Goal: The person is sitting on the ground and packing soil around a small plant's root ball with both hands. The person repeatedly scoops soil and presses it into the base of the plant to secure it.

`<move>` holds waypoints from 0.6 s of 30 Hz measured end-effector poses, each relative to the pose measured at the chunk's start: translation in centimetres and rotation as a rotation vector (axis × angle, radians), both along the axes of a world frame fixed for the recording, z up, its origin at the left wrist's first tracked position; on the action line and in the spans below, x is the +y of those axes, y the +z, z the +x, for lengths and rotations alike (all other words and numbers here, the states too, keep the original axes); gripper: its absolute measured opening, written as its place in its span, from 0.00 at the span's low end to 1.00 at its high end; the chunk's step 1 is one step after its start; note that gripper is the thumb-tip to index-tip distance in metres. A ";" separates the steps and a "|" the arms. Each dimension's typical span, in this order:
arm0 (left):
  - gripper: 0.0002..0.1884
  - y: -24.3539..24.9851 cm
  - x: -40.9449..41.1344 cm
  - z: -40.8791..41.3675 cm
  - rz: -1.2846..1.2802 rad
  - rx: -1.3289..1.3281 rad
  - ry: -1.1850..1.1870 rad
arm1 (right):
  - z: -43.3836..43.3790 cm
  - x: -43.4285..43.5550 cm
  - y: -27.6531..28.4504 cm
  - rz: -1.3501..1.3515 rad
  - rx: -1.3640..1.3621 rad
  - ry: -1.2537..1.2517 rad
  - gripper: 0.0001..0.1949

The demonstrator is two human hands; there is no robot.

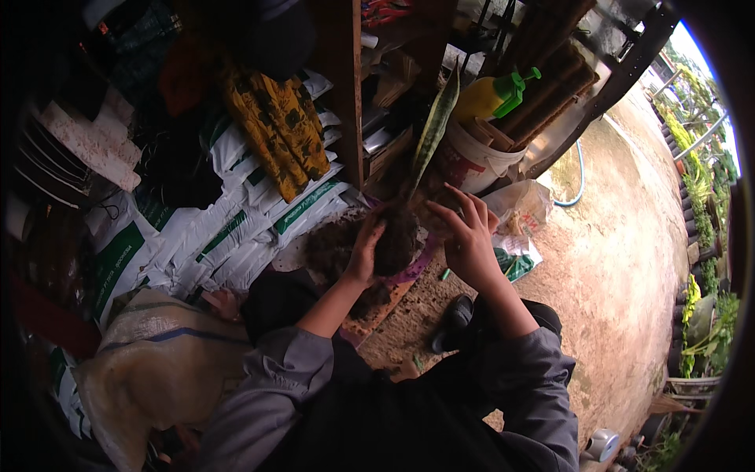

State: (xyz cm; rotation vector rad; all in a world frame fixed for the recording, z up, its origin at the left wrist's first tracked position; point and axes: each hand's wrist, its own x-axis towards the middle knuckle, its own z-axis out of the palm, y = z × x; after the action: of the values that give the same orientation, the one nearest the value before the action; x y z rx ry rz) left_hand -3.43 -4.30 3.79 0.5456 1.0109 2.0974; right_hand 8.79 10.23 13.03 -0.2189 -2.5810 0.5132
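Note:
My left hand point(367, 248) holds the side of a dark, soil-covered root ball point(397, 243). A tall, mottled green snake plant leaf point(435, 127) rises from it. To the right of the root ball, my right hand point(470, 239) has its fingers spread and bent toward the plant's base. Whether its fingertips touch the plant is unclear in the blur there. Loose dark soil point(336, 245) lies heaped below and left of the root ball, beside a purple-edged sheet point(422, 262).
White and green plastic bags point(230, 236) are piled on the left, near a woven sack point(159, 360). Behind the plant stand a white bucket point(472, 165) and a yellow-green spray bottle point(486, 97). A crumpled plastic bag point(522, 206) lies on the concrete floor point(613, 265).

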 end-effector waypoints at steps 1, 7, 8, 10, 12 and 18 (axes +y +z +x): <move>0.22 -0.2 0.1 0.0 -0.016 0.014 0.002 | 0.1 -0.1 -0.2 0.004 -0.044 0.003 0.37; 0.23 -0.1 -0.3 0.5 0.079 -0.222 -0.078 | 0.4 -0.4 -0.8 -0.064 -0.005 -0.012 0.37; 0.22 -0.1 -0.3 0.5 0.084 -0.297 -0.077 | 0.5 -0.4 -0.6 -0.062 0.033 0.011 0.34; 0.22 -0.5 -0.2 0.6 0.102 -0.449 -0.076 | 0.8 -1.3 -1.2 0.065 -0.056 0.036 0.33; 0.23 -1.0 -0.4 0.2 0.163 -0.508 -0.155 | 0.8 -1.9 -1.4 0.129 -0.084 0.037 0.32; 0.25 -0.1 -0.1 0.0 0.211 -0.634 -0.169 | 0.8 -1.8 -1.2 0.202 -0.072 0.057 0.28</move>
State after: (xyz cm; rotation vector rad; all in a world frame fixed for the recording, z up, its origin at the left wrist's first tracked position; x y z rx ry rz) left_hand -3.41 -4.35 3.64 0.0401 0.3709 2.0307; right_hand 9.60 8.48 11.85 -0.0957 -2.6928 0.2661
